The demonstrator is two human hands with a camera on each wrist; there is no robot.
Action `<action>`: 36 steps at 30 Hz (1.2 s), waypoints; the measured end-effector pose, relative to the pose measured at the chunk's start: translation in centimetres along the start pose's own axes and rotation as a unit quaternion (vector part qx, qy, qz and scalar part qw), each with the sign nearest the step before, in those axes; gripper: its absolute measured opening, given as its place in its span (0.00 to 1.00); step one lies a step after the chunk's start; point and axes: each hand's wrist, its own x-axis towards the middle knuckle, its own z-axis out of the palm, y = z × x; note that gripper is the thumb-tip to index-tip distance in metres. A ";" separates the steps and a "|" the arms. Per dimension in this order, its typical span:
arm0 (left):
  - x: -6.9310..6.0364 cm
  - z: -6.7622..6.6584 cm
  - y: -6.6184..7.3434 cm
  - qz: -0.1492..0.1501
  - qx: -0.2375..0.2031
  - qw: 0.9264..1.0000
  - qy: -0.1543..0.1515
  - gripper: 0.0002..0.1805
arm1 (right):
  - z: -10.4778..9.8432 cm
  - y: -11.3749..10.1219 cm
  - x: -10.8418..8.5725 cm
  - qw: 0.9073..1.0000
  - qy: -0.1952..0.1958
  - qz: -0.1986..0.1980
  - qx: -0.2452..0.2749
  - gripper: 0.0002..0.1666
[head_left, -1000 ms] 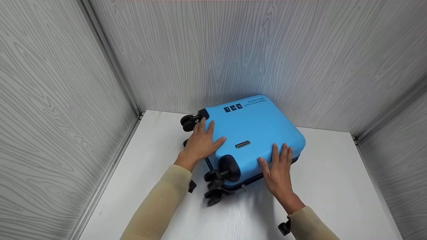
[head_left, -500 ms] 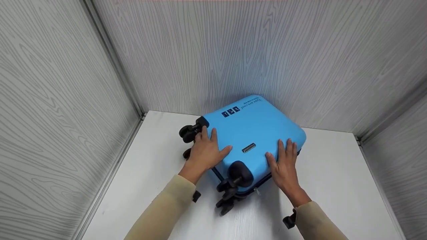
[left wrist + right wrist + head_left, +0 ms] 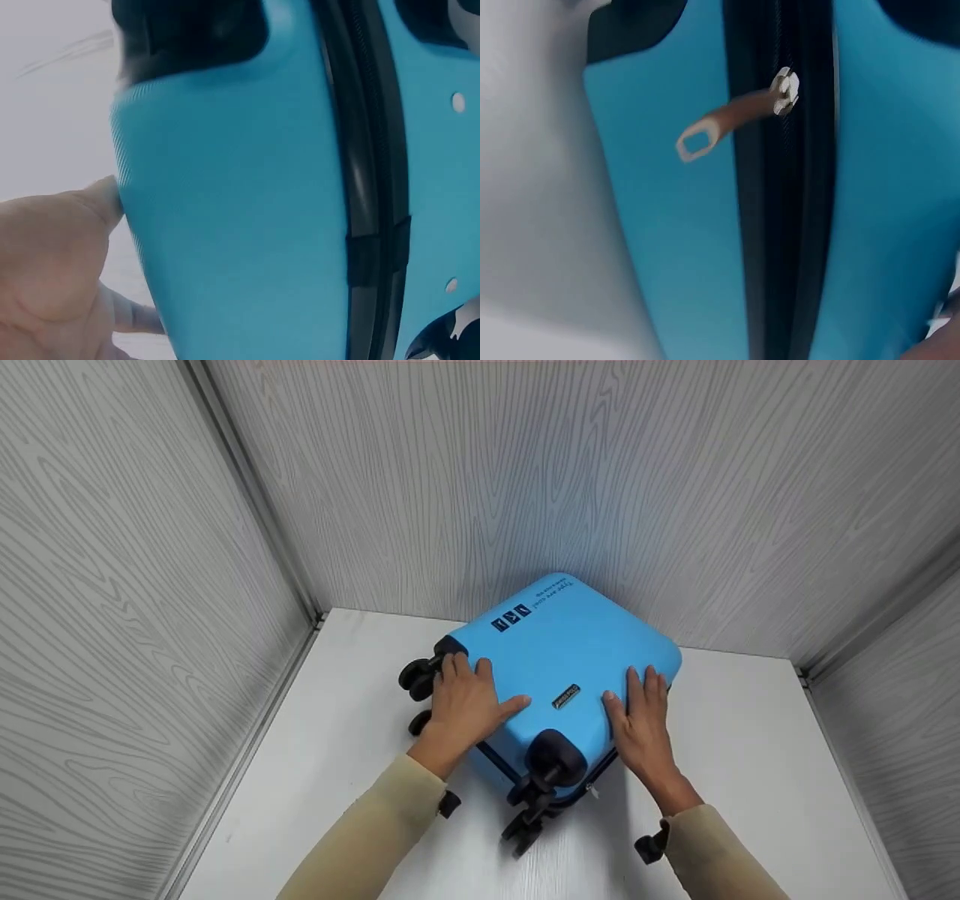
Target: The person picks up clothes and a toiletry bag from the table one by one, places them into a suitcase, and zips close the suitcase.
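Note:
A light blue hard-shell suitcase (image 3: 577, 645) with black corner guards lies flat, its wheeled end toward the near left. My left hand (image 3: 465, 709) rests with extended fingers on the top edge of that end, between two black wheels. On the near right edge of the shell my right hand (image 3: 641, 720) lies with straight fingers. The left wrist view shows the wheeled end's blue side (image 3: 232, 202) and its black zip band (image 3: 367, 180), with the left thumb at the shell's edge. In the right wrist view a zip pull (image 3: 727, 120) hangs from the zip.
The suitcase lies on a white surface (image 3: 360, 690), near a grey wood-grain back wall (image 3: 480, 487). Similar panels stand at the left (image 3: 97, 607) and right (image 3: 892, 712). Black wheels (image 3: 525, 825) stick out toward the front.
The suitcase has turned counterclockwise, its near wheeled corner swinging right and toward the front. Both hands have moved with it, the left one toward the front and slightly right.

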 end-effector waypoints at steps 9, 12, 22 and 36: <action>3.4 -0.2 -3.8 0.027 -0.070 0.996 -0.050 0.54 | 0.7 -2.1 -2.6 1.000 -0.015 -0.004 0.004 0.42; 4.4 -0.2 -4.8 0.022 -0.078 0.994 -0.076 0.57 | 1.0 -2.4 -3.4 1.000 -0.019 -0.013 0.009 0.43; 4.6 0.3 -4.9 0.025 -0.086 0.993 -0.079 0.60 | 0.8 -1.8 -3.7 0.999 -0.022 -0.027 0.007 0.43; 2.5 0.0 -2.2 -0.012 -0.058 0.996 -0.073 0.62 | -1.1 0.6 -1.0 0.998 -0.057 -0.023 0.015 0.43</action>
